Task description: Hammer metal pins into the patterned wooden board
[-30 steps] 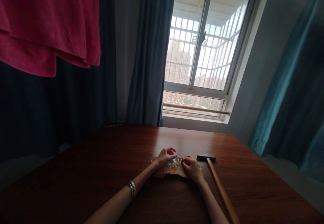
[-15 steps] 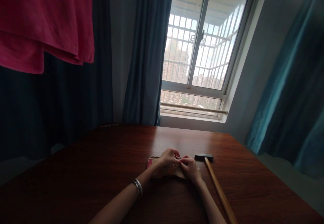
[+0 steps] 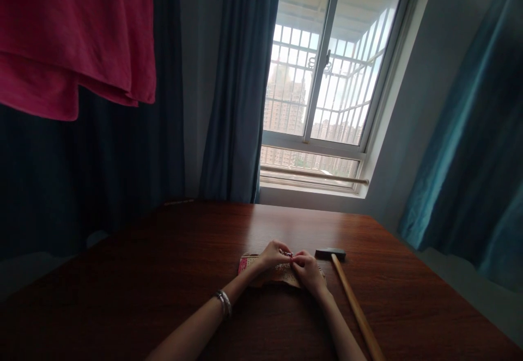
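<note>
A small flat wooden object (image 3: 267,274) with a patterned top and thin metal strips lies on the dark wooden table (image 3: 163,274). My left hand (image 3: 273,254) rests on its far left part, fingers curled and pinched together at the middle. My right hand (image 3: 308,271) covers its right side, fingers curled toward the left hand's fingertips. Both pinch at something small between them that I cannot make out. A bracelet (image 3: 224,302) sits on my left wrist.
A hammer (image 3: 347,293) with a dark head and long wooden handle lies just right of my right hand. Beyond the table are a window (image 3: 322,78), blue curtains (image 3: 237,89) on both sides, and a red cloth (image 3: 77,34) hanging at the upper left.
My left hand's fingers closed in from a spread position and met the right hand's fingertips over the middle of the object. The view shifted slightly.
</note>
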